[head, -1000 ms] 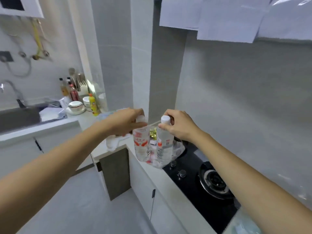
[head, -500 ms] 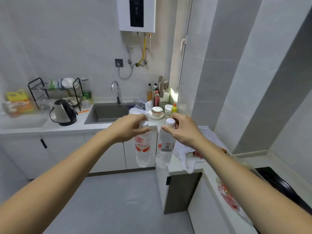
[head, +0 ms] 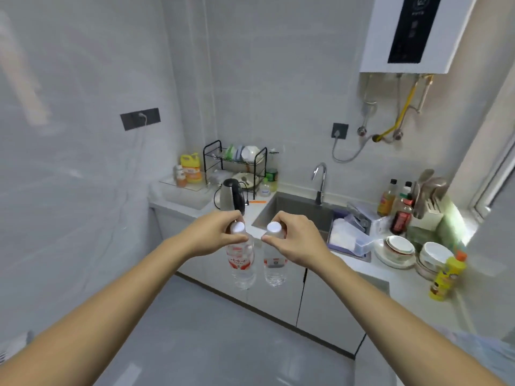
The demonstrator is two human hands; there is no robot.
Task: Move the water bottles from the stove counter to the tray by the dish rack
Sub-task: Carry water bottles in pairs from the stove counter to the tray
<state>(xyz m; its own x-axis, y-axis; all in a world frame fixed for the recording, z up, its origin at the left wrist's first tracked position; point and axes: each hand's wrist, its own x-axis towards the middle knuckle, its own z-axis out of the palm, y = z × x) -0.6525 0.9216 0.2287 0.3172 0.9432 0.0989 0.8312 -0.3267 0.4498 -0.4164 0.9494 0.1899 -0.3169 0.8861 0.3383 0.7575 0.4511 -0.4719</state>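
Water bottles, two, clear plastic with white caps, both held upright in the air over the grey floor, side by side and near one another without touching. Red-labelled bottle [head: 241, 260]: gripped at the neck just under the cap by the left hand [head: 214, 232], fingers and thumb curled round it. Second bottle [head: 274, 263], small dark mark on its label: pinched at the neck by the right hand [head: 296, 240], fingers curled round the far side, thumb on the near side. Tray [head: 182, 186], clear, at 11 o'clock from the hands on the white counter [head: 252, 211], holding a yellow jug [head: 191, 168] and small bottles; well apart from the held pair. Black dish rack [head: 235, 162] just at the tray's 3 o'clock, loaded with bowls. Kettle [head: 230, 196] in front of the rack, at 12 o'clock from the left hand. Sink [head: 295, 213] with tap [head: 320, 181] at 1 o'clock. Stacked bowls [head: 398, 247], sauce bottles [head: 395, 206] and a yellow squeeze bottle [head: 446, 275] at 3 o'clock. Wall heater [head: 412, 32] at upper right.
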